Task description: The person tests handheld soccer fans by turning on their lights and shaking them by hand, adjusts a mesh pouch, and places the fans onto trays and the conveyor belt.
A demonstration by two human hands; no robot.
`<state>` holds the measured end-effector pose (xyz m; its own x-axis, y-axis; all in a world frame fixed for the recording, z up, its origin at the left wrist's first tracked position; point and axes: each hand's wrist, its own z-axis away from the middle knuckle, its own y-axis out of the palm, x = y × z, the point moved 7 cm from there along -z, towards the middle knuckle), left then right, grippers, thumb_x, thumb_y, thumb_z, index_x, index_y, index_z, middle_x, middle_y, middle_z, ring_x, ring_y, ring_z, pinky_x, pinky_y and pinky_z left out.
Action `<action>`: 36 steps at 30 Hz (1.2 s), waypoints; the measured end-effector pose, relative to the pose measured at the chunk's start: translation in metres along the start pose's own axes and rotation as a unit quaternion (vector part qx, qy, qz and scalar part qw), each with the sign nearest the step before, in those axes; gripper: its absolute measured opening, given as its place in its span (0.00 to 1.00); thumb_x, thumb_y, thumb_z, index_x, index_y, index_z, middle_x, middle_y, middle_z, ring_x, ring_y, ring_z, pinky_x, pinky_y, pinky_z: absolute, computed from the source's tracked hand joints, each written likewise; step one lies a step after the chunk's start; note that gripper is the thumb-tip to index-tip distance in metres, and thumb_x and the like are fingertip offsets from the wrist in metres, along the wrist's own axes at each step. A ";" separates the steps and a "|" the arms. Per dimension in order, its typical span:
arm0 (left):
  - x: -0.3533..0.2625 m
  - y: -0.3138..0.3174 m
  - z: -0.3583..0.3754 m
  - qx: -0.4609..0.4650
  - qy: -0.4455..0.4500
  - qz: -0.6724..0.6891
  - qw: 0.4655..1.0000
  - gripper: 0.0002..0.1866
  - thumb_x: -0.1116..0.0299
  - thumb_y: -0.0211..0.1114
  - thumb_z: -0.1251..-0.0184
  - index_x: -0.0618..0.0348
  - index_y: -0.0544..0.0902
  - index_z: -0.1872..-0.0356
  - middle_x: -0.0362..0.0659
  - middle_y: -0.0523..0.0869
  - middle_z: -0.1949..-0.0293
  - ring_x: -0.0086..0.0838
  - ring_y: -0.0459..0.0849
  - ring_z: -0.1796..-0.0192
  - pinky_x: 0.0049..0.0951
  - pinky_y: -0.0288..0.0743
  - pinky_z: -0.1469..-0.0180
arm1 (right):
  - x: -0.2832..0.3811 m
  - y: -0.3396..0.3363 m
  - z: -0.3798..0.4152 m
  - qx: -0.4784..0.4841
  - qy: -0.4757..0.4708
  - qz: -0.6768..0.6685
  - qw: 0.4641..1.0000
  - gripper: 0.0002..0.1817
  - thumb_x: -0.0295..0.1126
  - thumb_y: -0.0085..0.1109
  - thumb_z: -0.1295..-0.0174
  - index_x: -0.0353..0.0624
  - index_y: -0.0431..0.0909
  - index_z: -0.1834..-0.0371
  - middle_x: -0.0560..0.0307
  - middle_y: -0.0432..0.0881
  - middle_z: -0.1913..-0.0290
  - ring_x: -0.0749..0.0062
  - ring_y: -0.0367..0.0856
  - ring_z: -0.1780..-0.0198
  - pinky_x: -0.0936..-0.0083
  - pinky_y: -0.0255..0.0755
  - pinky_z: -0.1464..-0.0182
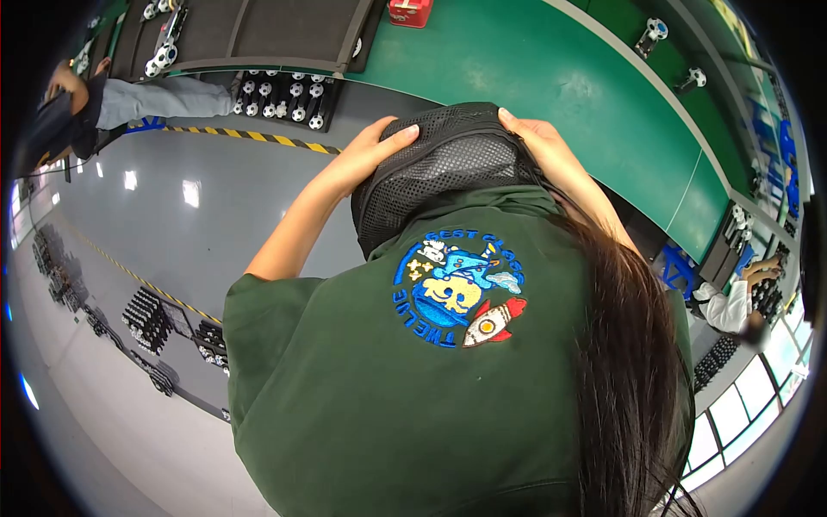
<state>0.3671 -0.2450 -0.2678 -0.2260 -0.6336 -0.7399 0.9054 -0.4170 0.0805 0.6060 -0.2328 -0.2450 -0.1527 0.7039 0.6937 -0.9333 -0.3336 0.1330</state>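
Note:
A black mesh bag (457,155), with a dark band along its upper edge, is held up against the front of a dark green shirt (413,388). My left hand (375,153) grips its left side, the thumb lying over the top and the other fingers mostly out of sight behind it. On the opposite side, my right hand (543,148) is closed round the upper right corner, its fingertips pressed to the edge. Something lighter shows through the mesh, but I cannot make out what. Long dark hair hangs down on the right.
Beyond the bag stretches a green-topped table (482,56) with a red box (409,12) on it. Racks of small football-patterned objects (284,99) stand at the left. A person in grey trousers (164,99) is at the upper left; another in white (724,306) is at the right.

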 end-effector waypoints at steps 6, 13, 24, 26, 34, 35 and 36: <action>0.016 -0.010 -0.014 -0.052 -0.013 -0.034 0.998 0.36 0.44 0.54 0.32 0.71 0.71 0.40 0.50 0.77 0.42 0.31 0.74 0.42 0.27 0.65 0.39 | 0.009 -0.015 0.000 -0.042 -0.023 0.090 0.995 0.33 0.56 0.42 0.30 0.31 0.77 0.52 0.56 0.80 0.55 0.74 0.75 0.56 0.78 0.67 0.50; -0.069 -0.006 -0.035 -0.084 0.158 -0.283 0.942 0.26 0.53 0.59 0.35 0.68 0.78 0.47 0.50 0.81 0.50 0.39 0.80 0.51 0.31 0.70 0.45 | -0.019 -0.039 -0.010 -0.018 -0.041 0.073 0.996 0.29 0.49 0.50 0.33 0.30 0.75 0.47 0.51 0.79 0.48 0.69 0.75 0.50 0.75 0.68 0.45; -0.139 0.115 -0.076 0.144 0.415 -0.376 0.816 0.05 0.76 0.64 0.46 0.63 0.82 0.67 0.43 0.78 0.71 0.34 0.76 0.71 0.29 0.70 0.66 | 0.012 -0.044 0.021 -0.044 -0.103 0.114 0.987 0.14 0.25 0.63 0.43 0.31 0.76 0.55 0.54 0.82 0.63 0.80 0.77 0.66 0.86 0.70 0.63; -0.142 0.093 -0.073 0.089 0.405 -0.345 0.842 0.04 0.76 0.64 0.45 0.63 0.81 0.68 0.43 0.78 0.71 0.33 0.76 0.71 0.28 0.69 0.66 | 0.010 -0.046 0.026 -0.046 -0.091 0.166 0.981 0.14 0.26 0.63 0.43 0.32 0.77 0.54 0.55 0.82 0.62 0.78 0.77 0.66 0.84 0.70 0.63; -0.087 -0.022 -0.005 -0.206 0.223 -0.285 0.909 0.05 0.74 0.66 0.44 0.64 0.81 0.68 0.43 0.77 0.71 0.31 0.75 0.71 0.28 0.70 0.66 | 0.031 -0.035 0.024 -0.126 -0.325 0.412 0.842 0.14 0.29 0.62 0.43 0.38 0.77 0.53 0.53 0.79 0.58 0.69 0.76 0.62 0.76 0.70 0.60; -0.073 -0.033 0.003 -0.229 0.185 -0.271 0.916 0.06 0.74 0.66 0.44 0.64 0.81 0.67 0.43 0.78 0.70 0.31 0.75 0.70 0.28 0.70 0.65 | 0.035 -0.029 0.019 -0.107 -0.306 0.410 0.853 0.14 0.29 0.62 0.42 0.39 0.77 0.53 0.53 0.79 0.57 0.67 0.76 0.61 0.75 0.70 0.59; -0.059 -0.042 0.010 -0.252 0.146 -0.256 0.922 0.07 0.74 0.66 0.44 0.64 0.81 0.66 0.43 0.78 0.69 0.31 0.76 0.69 0.28 0.71 0.64 | 0.038 -0.023 0.015 -0.088 -0.285 0.408 0.863 0.14 0.30 0.62 0.42 0.39 0.77 0.53 0.52 0.78 0.56 0.65 0.76 0.59 0.74 0.70 0.58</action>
<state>0.3388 -0.1968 -0.2208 -0.6297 -0.2050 -0.7493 0.7761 -0.2093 -0.5949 0.6262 -0.2081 -0.2111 -0.6447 -0.1598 0.7475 -0.6331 -0.4365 -0.6393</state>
